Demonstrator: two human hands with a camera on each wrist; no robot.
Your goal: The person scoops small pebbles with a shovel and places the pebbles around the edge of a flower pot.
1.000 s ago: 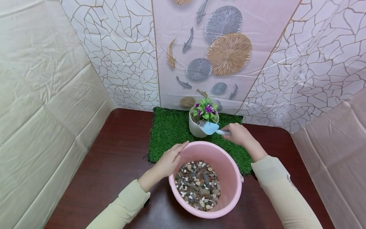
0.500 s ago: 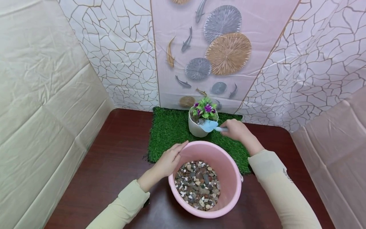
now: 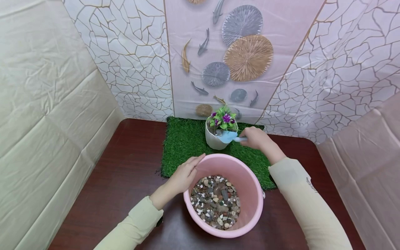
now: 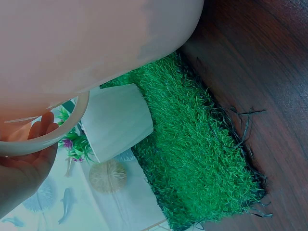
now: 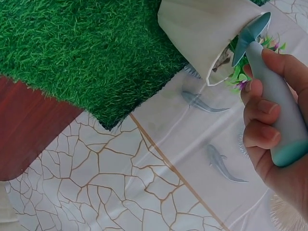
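My right hand grips the pale handle of a small light-blue garden trowel, fingers wrapped around it and thumb along its top in the right wrist view. The blade tilts over the near right rim of a white flowerpot, with grey stones by its tip. A leafy plant with purple flowers stands in the pot. My left hand holds the far left rim of a pink bucket; in the left wrist view its fingers show at the rim. Mixed pebbles cover the bucket's bottom.
The pot stands on a green artificial grass mat at the back of a dark red-brown table. Behind it hangs a printed fish-patterned cloth. Beige cloth walls close in both sides. The bucket's near side overlaps the table.
My right hand has shifted slightly left and away from me, bringing the trowel a little further over the pot. The left hand and bucket stay in place.
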